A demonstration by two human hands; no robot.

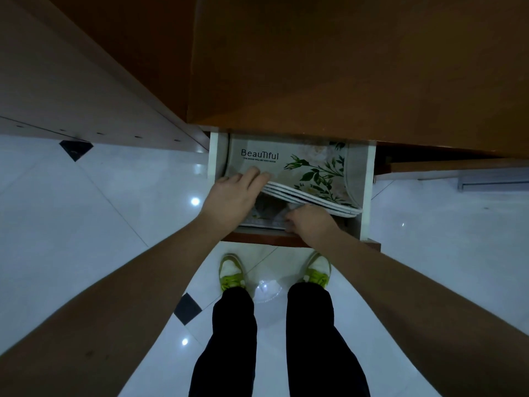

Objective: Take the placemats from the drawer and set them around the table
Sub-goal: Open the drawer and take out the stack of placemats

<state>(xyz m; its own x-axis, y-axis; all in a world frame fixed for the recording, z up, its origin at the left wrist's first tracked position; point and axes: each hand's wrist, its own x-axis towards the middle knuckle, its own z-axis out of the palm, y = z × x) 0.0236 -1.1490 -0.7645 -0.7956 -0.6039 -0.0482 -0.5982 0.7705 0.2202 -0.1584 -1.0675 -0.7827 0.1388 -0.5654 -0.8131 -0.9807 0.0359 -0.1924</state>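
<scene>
A pulled-out drawer (367,179) with white side walls holds a stack of grey placemats (309,170) printed with green leaves and the word "Beautiful". My left hand (233,193) grips the near left edge of the upper mats, thumb beneath, and lifts that edge so the white rims fan out. Underneath lies another mat (266,216) on the drawer bottom. My right hand (310,223) reaches under the raised stack at the drawer's front, fingers curled on the edge of the lower mat.
A brown wooden cabinet top (343,67) overhangs the drawer. A pale shelf unit (71,90) stands to the left. My feet in green and white shoes (232,272) stand on glossy white floor tiles (86,210) just before the drawer front.
</scene>
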